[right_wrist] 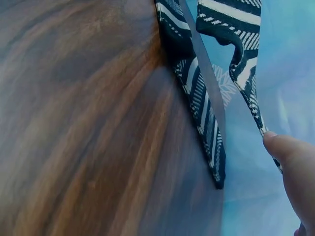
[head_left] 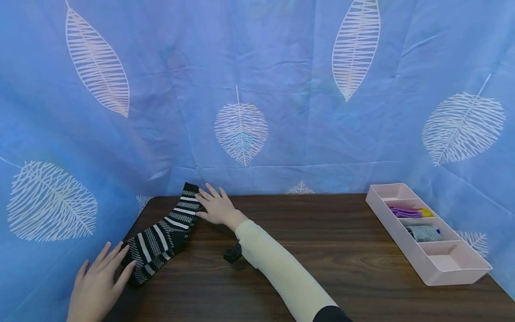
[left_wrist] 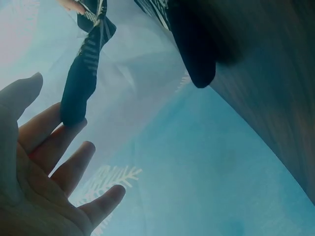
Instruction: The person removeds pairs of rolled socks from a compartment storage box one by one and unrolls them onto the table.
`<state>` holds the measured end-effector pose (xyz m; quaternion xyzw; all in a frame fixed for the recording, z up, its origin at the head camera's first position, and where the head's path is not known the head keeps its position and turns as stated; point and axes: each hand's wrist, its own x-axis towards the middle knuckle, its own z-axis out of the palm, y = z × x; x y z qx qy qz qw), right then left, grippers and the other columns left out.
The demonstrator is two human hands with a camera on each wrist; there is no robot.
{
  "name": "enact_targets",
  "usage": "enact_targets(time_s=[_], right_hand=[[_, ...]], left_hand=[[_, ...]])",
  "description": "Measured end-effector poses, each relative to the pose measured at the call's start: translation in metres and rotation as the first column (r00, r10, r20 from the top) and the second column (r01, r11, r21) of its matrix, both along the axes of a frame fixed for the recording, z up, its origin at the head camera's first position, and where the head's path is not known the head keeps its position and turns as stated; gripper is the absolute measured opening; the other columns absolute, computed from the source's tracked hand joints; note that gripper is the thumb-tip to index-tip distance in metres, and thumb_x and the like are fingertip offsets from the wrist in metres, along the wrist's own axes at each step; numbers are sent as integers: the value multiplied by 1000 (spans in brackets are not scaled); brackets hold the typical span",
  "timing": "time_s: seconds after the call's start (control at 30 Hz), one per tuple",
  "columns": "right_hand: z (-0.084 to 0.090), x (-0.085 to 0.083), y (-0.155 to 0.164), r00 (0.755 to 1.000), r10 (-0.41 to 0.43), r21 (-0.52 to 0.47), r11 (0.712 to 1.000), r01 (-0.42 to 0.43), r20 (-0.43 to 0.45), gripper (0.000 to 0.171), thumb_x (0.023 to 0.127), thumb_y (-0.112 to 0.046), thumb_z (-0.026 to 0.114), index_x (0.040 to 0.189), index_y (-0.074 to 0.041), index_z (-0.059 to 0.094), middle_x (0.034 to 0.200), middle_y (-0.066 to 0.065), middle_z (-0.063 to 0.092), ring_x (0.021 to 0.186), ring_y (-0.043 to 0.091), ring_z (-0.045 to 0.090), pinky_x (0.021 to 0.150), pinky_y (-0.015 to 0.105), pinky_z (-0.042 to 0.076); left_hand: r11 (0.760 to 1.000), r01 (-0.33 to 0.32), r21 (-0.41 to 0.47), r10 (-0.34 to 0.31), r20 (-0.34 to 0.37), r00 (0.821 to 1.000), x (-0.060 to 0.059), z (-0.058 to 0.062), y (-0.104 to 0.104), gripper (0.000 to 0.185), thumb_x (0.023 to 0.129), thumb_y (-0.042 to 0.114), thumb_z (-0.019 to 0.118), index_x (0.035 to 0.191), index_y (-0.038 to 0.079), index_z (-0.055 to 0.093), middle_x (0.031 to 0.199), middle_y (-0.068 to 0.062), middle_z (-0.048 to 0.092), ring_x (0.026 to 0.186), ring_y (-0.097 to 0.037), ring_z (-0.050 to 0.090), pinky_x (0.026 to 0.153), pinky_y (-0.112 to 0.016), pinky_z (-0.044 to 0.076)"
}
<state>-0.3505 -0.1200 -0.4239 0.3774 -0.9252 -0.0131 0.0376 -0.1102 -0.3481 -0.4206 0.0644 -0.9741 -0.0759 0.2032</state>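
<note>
From the head camera we see a black-and-white striped sock [head_left: 162, 235] lying flat at the left end of the dark wooden counter [head_left: 322, 250], close against the blue leaf-print cloth [head_left: 257, 89] that hangs behind. Our right hand [head_left: 215, 206] rests with straight fingers on the sock's far end, and our left hand [head_left: 98, 279] lies flat with spread fingers touching its near end; neither grips it. At the right edge sits a pink divided tray [head_left: 462, 270] with a purple-and-yellow bundle [head_left: 406, 212] and a grey bundle [head_left: 422, 232] in two of its middle compartments.

From the left wrist we see our left hand [left_wrist: 44, 172] open, fingers relaxed, with the sock's dark tip [left_wrist: 78, 93] at our fingertips.

From the right wrist we see the sock's striped edge [right_wrist: 206, 128] along the counter rim and one straight fingertip [right_wrist: 290, 152] touching it.

We judge the sock soft, light and limp; it will sag if lifted by one end, so the cuff and toe are the places to pinch.
</note>
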Motion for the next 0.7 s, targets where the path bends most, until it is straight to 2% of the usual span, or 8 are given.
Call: enact_targets(time_s=[0.4, 0.7], right_hand=[[6, 3, 32, 999, 28, -13, 1000, -29, -35, 67, 100, -57, 37, 157, -28, 17, 165, -6, 9, 154, 19, -2, 123, 51, 10], [8, 5, 57, 998, 52, -12, 999, -52, -20, 68, 100, -56, 40, 157, -27, 19, 165, -4, 11, 154, 19, -4, 123, 52, 8]], left_hand=[[997, 70, -24, -70, 1, 998, -3, 0, 15, 51, 88, 33, 70, 128, 2, 62, 133, -25, 57, 129, -43, 47, 100, -74, 24], [990, 130, -49, -129, 16, 991, -4, 0, 33, 45, 84, 33, 73, 121, 7, 68, 127, -20, 65, 124, -40, 54, 100, -72, 27]])
